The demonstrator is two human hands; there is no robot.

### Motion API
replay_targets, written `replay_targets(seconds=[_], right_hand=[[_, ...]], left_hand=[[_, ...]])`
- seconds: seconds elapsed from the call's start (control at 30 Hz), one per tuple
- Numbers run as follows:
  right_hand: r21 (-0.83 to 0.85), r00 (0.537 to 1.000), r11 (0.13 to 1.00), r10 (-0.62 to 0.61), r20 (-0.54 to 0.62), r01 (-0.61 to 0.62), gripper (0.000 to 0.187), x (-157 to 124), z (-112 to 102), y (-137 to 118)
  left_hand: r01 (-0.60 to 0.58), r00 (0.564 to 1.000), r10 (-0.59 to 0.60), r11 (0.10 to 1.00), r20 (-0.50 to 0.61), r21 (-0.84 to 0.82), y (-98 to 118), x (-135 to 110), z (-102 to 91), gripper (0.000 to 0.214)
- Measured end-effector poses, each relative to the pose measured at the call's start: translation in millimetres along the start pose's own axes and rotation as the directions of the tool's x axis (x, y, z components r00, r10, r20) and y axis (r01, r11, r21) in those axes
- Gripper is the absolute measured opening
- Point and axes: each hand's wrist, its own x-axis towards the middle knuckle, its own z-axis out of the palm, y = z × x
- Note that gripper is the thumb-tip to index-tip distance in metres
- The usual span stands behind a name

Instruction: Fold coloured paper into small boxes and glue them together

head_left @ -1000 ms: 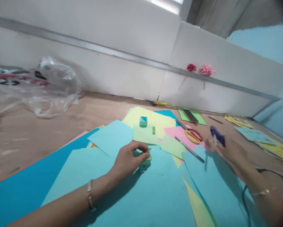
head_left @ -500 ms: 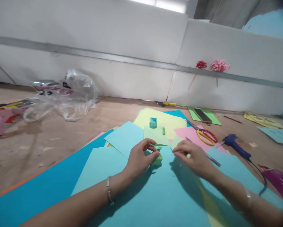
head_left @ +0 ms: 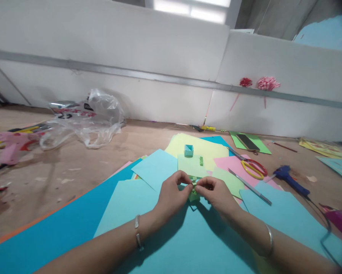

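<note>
A small light-green folded paper piece (head_left: 194, 196), boxlike in shape, stands on a large light-blue sheet (head_left: 171, 243). My left hand (head_left: 173, 192) is closed at its left side, thumb and fingertips pinching its edge. From the right, my right hand (head_left: 218, 195) meets it at the top in a pinch; whatever lies between those fingertips is too small to make out. Behind the hands, a pale-green paper square (head_left: 188, 164) carries a short row of tiny green paper bits (head_left: 201, 161). Just beyond it sits a small open light-blue paper box (head_left: 188, 150).
To the right lie red-and-yellow-handled scissors (head_left: 252, 169), a slim metallic tool (head_left: 255, 190) and a blue glue gun (head_left: 290, 179) with its cord. A phone (head_left: 247, 142) rests on green paper. At left are a plastic bag (head_left: 88, 120) and a pink glue gun (head_left: 13, 144).
My right hand has moved left, from over the pale-green paper to the green folded piece, and its fingertips now meet my left hand's. The view has shifted slightly.
</note>
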Motion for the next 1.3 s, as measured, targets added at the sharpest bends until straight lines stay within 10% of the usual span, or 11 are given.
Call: replay_targets(seconds=[0.3,0.4,0.57,0.77,1.3], right_hand=[[0.008,0.979,0.980,-0.198,-0.049,0.198,0.017,9,-4,10],[0.150,0.988,0.978,-0.152,0.021,0.147,0.018,10,-9,6],[0.329,0.990,0.944,-0.076,0.119,0.033,0.024,7,-16,-4],[0.420,0.990,0.908,-0.066,0.124,0.008,0.026,7,-24,-7],[0.264,0.983,0.950,-0.179,0.030,0.165,0.020,-1,-28,-26]], left_hand=[[0.003,0.993,0.000,1.000,0.122,-0.030,15,15,-22.2,0.015],[-0.149,0.979,0.122,0.976,0.163,0.161,24,48,-41.8,0.015],[-0.462,0.887,0.318,0.600,0.336,0.653,11,125,-42.5,0.043],[-0.486,0.866,0.240,0.605,0.438,0.630,-21,176,-24.4,0.015],[-0.581,0.812,0.379,0.600,0.444,0.549,22,53,-42.1,0.007]])
